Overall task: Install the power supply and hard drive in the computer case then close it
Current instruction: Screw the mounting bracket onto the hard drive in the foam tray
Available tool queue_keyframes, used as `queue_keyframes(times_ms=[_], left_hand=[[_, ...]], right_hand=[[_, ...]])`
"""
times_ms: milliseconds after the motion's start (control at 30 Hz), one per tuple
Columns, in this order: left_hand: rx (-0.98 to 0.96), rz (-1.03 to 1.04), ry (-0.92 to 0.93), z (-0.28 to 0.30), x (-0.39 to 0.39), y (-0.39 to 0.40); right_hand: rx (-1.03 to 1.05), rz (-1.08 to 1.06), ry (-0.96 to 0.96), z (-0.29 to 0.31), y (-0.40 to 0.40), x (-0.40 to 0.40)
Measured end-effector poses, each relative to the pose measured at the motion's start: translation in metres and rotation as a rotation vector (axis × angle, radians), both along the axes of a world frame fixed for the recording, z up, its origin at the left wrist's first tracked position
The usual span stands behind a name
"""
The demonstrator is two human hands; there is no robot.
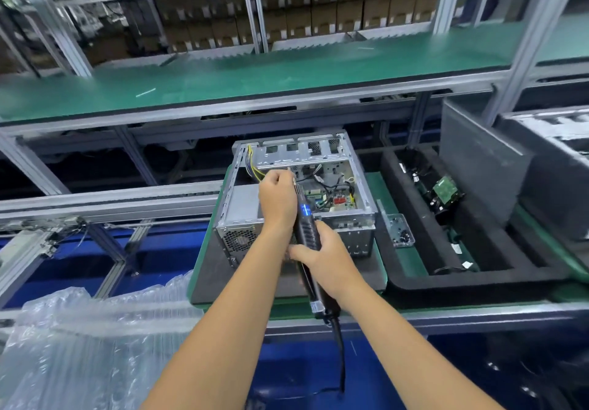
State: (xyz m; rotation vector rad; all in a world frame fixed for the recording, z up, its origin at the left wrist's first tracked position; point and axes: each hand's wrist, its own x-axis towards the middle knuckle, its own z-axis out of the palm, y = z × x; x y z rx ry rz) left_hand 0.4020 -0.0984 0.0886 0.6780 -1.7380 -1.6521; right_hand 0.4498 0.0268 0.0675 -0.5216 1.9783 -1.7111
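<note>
A: What could slip here?

B: The right hand (322,256) grips the driver (306,234) over the case (296,196), and the left hand (277,199) has its fingers (280,176) curled at the tip, seemingly pinching a screw, though that is too small to see. If the bit skates off, the screw may drop among the cables (331,183) inside the case.

A: And the parts?

B: The power supply (242,208) sits in the case's near left corner. The drive (446,191) lies in the tray (411,282) right of the case, not yet fitted. The cord (339,346) could also snag the case's near edge.
</note>
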Motion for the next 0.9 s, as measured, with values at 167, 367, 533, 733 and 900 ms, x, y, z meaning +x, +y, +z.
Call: queue_keyframes(times_ms=[167,367,533,733,900], left_hand=[[-0.068,-0.165,0.045,0.012,-0.049,0.055],[-0.114,-0.288,-0.054,0.023,-0.121,0.117],[-0.189,-0.399,-0.19,-0.001,-0.173,0.159],[-0.264,-0.497,-0.356,-0.038,-0.249,0.183],[-0.073,-0.559,-0.399,-0.058,-0.318,0.183]], right_hand=[[-0.016,-0.077,0.009,0.012,0.055,-0.05],[0.074,-0.147,0.026,0.013,0.117,-0.12],[0.123,-0.208,-0.092,-0.001,0.164,-0.164],[0.204,-0.32,-0.173,-0.039,0.179,-0.229],[0.218,-0.417,-0.202,-0.05,0.172,-0.289]])
